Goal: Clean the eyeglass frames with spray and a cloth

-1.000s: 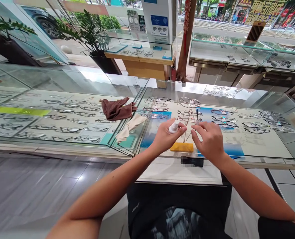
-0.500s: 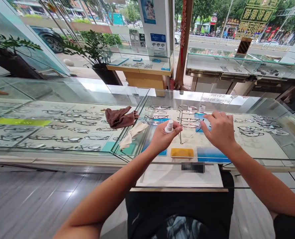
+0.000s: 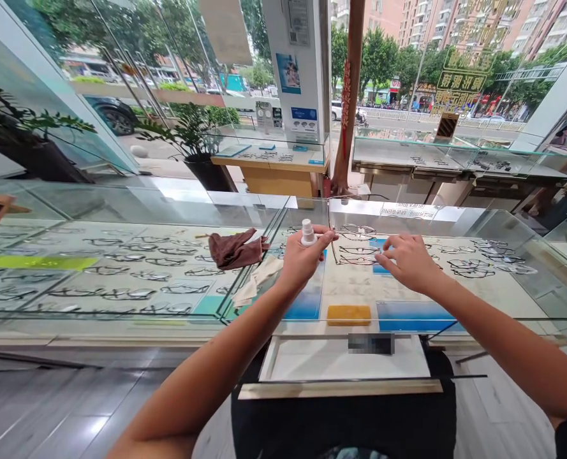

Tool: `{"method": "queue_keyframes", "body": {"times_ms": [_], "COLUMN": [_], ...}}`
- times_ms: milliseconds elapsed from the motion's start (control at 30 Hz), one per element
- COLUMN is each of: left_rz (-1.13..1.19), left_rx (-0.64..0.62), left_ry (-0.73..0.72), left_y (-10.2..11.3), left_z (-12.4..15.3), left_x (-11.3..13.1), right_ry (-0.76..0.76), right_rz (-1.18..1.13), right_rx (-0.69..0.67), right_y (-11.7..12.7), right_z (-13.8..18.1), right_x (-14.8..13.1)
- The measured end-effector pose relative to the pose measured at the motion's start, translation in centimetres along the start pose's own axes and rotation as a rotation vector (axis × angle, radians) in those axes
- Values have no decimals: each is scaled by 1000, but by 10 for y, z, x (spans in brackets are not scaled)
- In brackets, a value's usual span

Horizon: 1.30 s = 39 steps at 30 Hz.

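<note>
My left hand (image 3: pixel 300 258) is closed around a small white spray bottle (image 3: pixel 307 234), its nozzle pointing up. Between the thumb and a finger of the same hand I pinch a thin-framed pair of eyeglasses (image 3: pixel 334 250), turned nearly edge-on above the glass counter. My right hand (image 3: pixel 407 262) hovers to the right of the glasses, fingers bent and apart, with nothing visible in it. A brown cloth (image 3: pixel 235 249) lies crumpled on the counter to the left, and a beige cloth (image 3: pixel 257 282) is beside it.
The glass display counter (image 3: pixel 168 322) holds rows of eyeglass frames (image 3: pixel 127 294). A yellow case (image 3: pixel 349 315) and a blue panel (image 3: pixel 414 315) are near its front edge. An open white drawer (image 3: pixel 312 360) with a blurred dark object (image 3: pixel 371 344) juts towards me.
My view has tilted up. The glasses have turned in my left hand, with one temple now pointing up and right. The fingers of my right hand have curled more.
</note>
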<state>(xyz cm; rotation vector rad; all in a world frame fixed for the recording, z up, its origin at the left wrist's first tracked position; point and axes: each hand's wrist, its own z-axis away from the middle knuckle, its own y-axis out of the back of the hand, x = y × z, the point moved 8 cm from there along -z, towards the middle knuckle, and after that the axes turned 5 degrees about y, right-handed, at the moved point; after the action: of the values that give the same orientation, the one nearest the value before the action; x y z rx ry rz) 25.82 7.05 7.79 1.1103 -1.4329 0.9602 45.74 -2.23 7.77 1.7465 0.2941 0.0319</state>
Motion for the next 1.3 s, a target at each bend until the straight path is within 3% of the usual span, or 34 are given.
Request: {"method": "queue_keyframes", "body": {"times_ms": [67, 233, 400, 667, 867, 1000, 1167, 1300], "left_rz": [-16, -68, 10, 234, 427, 274, -136, -328], "left_rx": [-10, -133, -191, -260, -547, -458, -194, -173], "left_ry": [-17, -104, -66, 142, 290, 266, -31, -98], "left_y": [-1, -25, -41, -41, -47, -41, -25, -22], "left_z": [0, 5, 7, 8, 6, 3, 5, 9], "left_x": [0, -3, -13, -30, -29, -34, -30, -34], "right_ry": [10, 62, 84, -79, -182, -176, -177, -143], "right_rz": [-81, -475, -848, -1163, -1435, -1555, -1675, -1703], "right_rx": [2, 292, 403, 420, 270, 172, 47, -16], "right_y": [-9, -4, -15, -38, -55, -59, -69, -74], "right_z": [5, 3, -10, -3, 3, 5, 7, 7], "right_x": [-3, -20, -32, -26, -24, -33, -45, -52]}}
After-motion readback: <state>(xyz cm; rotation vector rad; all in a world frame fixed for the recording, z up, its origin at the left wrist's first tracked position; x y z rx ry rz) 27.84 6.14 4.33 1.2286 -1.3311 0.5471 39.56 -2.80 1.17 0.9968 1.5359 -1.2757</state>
